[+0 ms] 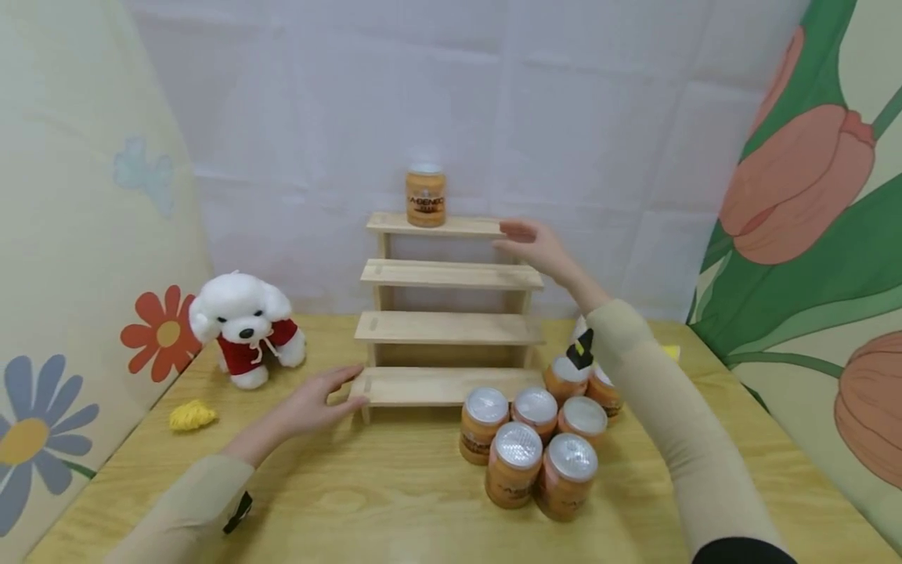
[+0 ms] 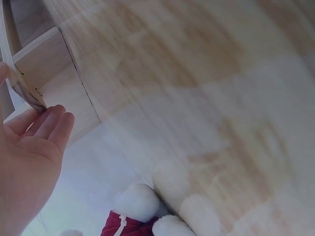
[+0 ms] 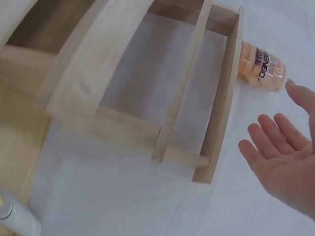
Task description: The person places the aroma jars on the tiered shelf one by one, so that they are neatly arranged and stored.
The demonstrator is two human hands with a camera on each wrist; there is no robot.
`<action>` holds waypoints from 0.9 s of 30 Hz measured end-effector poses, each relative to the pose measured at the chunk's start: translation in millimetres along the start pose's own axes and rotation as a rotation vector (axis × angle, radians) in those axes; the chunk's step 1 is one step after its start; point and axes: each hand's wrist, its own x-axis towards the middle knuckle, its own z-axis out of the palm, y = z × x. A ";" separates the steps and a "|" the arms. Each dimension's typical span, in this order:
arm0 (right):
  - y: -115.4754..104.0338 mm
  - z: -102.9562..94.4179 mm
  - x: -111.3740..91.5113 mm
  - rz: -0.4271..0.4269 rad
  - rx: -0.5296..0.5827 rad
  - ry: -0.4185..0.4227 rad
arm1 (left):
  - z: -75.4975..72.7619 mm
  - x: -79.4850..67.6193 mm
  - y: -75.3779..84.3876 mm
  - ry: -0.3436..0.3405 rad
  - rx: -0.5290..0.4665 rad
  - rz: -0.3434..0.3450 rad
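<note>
Beside the top step (image 1: 472, 227) hangs the loose right hand (image 1: 537, 247), the left hand (image 1: 317, 406) pinching the bottom step (image 1: 430, 385)

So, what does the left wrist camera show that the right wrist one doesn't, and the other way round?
Only the left wrist view shows the left grip, its fingertips touching the end of a shelf board, and part of the plush dog in red.

Only the right wrist view shows the right grip, open-palmed, the orange can on the top board, and part of a white cylindrical object.

Both show parts of the wooden shelf, the tabletop and the white cloth.
</note>
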 end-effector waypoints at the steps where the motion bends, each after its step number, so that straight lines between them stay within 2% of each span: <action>1: 1.8 -3.5 -3.5 -0.010 -0.015 0.002 | -0.4 0.7 -0.1 -0.003 -0.007 -0.003; 7: 17.0 -19.2 -23.3 -0.069 -0.099 0.009 | -2.6 2.6 -0.4 -0.011 -0.020 0.010; 11: 28.0 -27.3 -42.1 -0.084 -0.111 0.007 | -0.8 3.9 -0.1 -0.009 -0.010 0.025; 18: 50.7 -39.3 -83.2 -0.069 -0.090 -0.034 | 1.0 5.4 1.1 -0.009 -0.029 0.030; 23: 66.3 -44.0 -107.7 -0.073 -0.109 -0.032 | 1.1 7.1 -1.1 -0.007 -0.020 0.040; 27: 73.9 -45.5 -127.1 -0.044 -0.145 -0.029 | 2.2 9.2 -2.4 -0.006 -0.020 0.043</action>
